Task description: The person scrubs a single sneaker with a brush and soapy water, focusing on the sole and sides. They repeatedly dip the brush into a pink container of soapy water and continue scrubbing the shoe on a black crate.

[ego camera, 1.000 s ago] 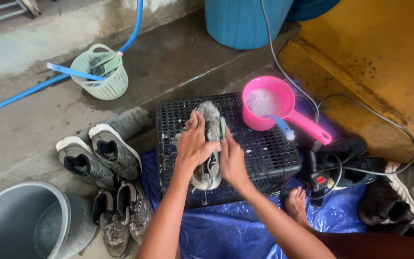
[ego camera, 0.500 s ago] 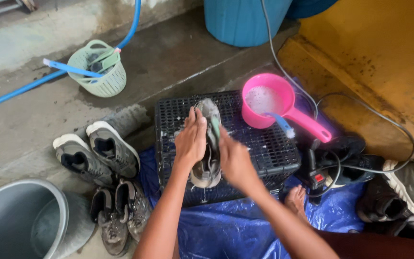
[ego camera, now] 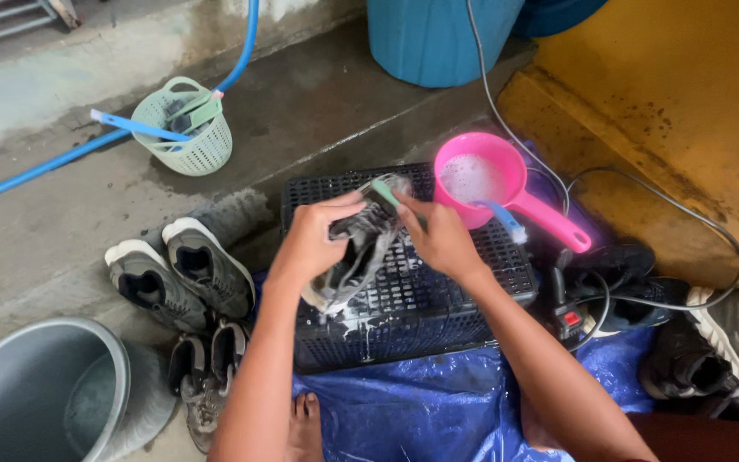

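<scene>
Item, far left: grey metal bucket (ego camera: 32, 398) at the lower corner, beside it a pair of grey sneakers (ego camera: 180, 272) with white soles, and a smaller muddy pair (ego camera: 203, 376) just below.

Item, upper left: pale green mesh basket (ego camera: 186, 128) holding brushes, with a blue hose (ego camera: 113, 137) running past it across the wet concrete.

Item, centre: black plastic crate (ego camera: 421, 291), upturned on a blue tarpaulin (ego camera: 421, 411). On it lay the soapy grey shoe (ego camera: 361, 244), foam dripping down the crate's wall.

Item: left hand (ego camera: 314, 235), fingers curled around the shoe's upper, gripping it. Against the picture of a second before, the shoe had been tilted further over toward the left, with its length more slanted.

Item: right hand (ego camera: 438, 235), fingers closed on a green brush (ego camera: 384, 190), bristles against the shoe's top end; it had shifted from the shoe's middle toward that end, which suggests the scrubbing had moved along the shoe.

Item, right: pink dipper (ego camera: 493, 184) of sudsy water, touching the crate's far corner; dark shoes (ego camera: 635, 282) and a grey cable (ego camera: 686, 231) beyond.
</scene>
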